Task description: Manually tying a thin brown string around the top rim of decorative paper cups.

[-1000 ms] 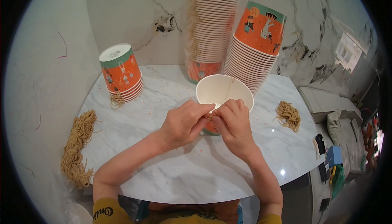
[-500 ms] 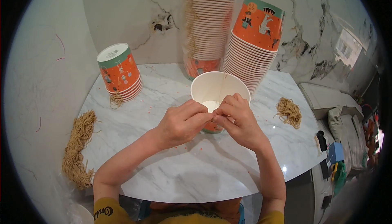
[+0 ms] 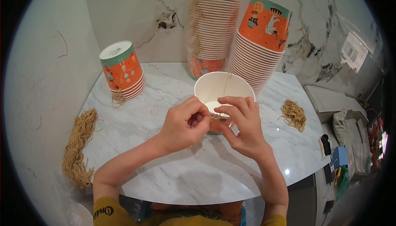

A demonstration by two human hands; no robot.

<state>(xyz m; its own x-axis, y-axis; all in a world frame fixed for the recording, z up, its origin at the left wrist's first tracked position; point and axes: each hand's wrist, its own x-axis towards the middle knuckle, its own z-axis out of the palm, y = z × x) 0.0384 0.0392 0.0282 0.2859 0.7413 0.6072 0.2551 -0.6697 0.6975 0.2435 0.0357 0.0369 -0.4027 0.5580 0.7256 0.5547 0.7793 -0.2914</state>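
An upright paper bucket (image 3: 225,86), white inside and orange and green outside, stands on the table before me. A thin tan string (image 3: 226,85) runs across its mouth from the far rim to the near rim. Close by the near rim, my left hand (image 3: 186,124) pinches the string end, with a little tan twist showing at its fingertips. My right hand (image 3: 242,123) is at the right of the near rim, thumb and fingers apart, with nothing visibly gripped. Both hands partly cover the bucket's front.
Tall nested buckets (image 3: 253,61) stand behind, beside a plastic-wrapped stack (image 3: 216,20). A short upside-down stack (image 3: 123,71) is at the left, string hanging from it. String bundles lie at the left edge (image 3: 80,147) and right (image 3: 293,114) of the marble-patterned table (image 3: 165,185).
My right hand has let go and spread its fingers, moving slightly right from the left hand. My left hand stays pinched by the near rim.
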